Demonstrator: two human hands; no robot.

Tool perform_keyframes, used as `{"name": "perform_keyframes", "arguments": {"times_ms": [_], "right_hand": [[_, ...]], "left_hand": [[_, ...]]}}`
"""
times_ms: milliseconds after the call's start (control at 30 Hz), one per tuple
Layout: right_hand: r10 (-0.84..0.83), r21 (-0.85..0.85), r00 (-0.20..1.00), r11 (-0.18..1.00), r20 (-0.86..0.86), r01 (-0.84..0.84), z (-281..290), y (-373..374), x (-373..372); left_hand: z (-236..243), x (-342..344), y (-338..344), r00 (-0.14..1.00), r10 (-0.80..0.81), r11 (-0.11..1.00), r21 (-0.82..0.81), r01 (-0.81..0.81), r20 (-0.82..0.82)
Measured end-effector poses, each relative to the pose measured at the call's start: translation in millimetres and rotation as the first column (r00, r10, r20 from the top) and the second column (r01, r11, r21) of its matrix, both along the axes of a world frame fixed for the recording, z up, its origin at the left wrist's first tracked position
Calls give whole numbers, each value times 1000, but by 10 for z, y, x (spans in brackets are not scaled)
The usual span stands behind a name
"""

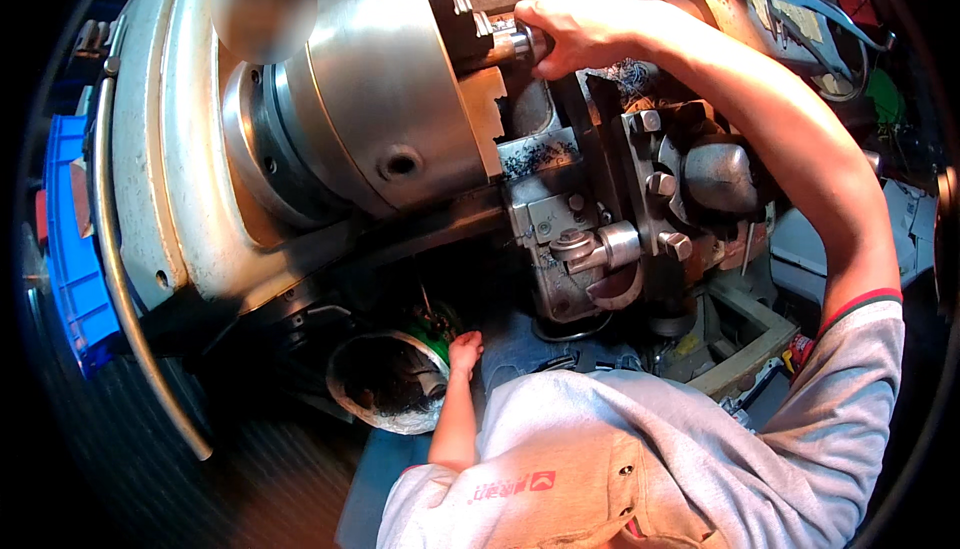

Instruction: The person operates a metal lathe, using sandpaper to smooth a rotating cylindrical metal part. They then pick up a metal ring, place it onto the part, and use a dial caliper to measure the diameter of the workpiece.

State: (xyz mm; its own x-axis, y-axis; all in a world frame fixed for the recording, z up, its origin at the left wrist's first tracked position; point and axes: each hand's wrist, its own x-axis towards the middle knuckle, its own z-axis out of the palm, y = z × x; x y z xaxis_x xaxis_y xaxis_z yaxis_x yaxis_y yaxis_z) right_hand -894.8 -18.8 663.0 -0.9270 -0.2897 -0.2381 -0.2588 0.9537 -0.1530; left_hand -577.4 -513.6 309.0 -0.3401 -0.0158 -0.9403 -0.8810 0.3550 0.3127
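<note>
At the top middle, my right hand [578,24] is closed round the end of a round metal workpiece [517,44] at the jaws of the lathe chuck [385,89]. A stepped chuck jaw [487,109] sticks out just below it. My fingers hide part of the workpiece, so whether the jaws grip it cannot be seen. Low in the picture, my left hand [465,351] is closed beside a round bucket [345,394]. Whatever it holds, if anything, is hidden. A dark tangle with some green [432,327] lies near its fingers.
Right of the chuck stands the tool post [650,184] with square-headed bolts. Metal chips [540,156] cover the carriage below the jaws. The tailstock [715,4] is at the upper right. On the left are a long bar [130,299] and a blue crate [75,249].
</note>
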Motion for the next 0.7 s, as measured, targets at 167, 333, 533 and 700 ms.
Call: {"name": "perform_keyframes", "arguments": {"times_ms": [167,333,533,700], "right_hand": [[69,142,998,988,-11,-67,58,-69,-65],[41,125,989,992,-140,-24,-51,-108,20],[-35,81,998,996,60,30,90,-92,-68],[2,30,996,1000,-84,1,-76,-61,-16]], "left_hand": [[-9,16,-46,998,-54,998,-24,54,-8],[-12,-19,-103,997,-69,997,-24,69,-23],[-22,-53,-129,994,-110,993,-39,110,-3],[-3,-46,-137,996,-84,995,-58,83,-9]]}}
